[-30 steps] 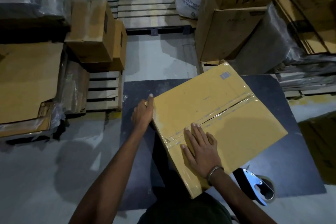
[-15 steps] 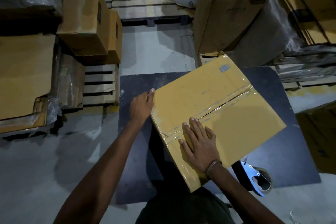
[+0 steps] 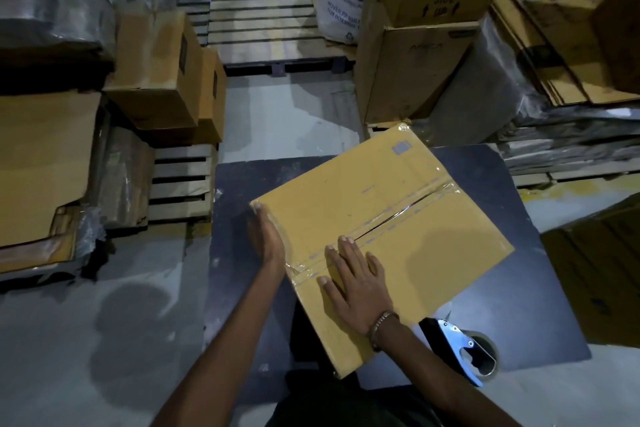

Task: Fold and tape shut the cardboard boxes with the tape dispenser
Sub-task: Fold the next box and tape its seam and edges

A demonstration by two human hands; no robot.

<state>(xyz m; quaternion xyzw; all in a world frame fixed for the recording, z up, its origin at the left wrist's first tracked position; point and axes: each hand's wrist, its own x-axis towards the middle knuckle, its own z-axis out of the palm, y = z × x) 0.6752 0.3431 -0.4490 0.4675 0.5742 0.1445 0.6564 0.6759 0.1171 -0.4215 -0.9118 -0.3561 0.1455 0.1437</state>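
Both hands lie flat: right hand (image 3: 356, 282) presses the taped seam, left hand (image 3: 266, 239) against the box (image 3: 398, 218) side; stiff, light cardboard, best held by its edges.

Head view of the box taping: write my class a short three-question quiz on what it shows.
1. True or false: the tape dispenser is in a hand.
2. Which hand lies flat on top of the cardboard box? A left, B right.
3. Fill in: the left hand presses the box's ___.

Key: 1 false, it lies on the dark mat. 2 B, the right hand, over the taped seam. 3 side.
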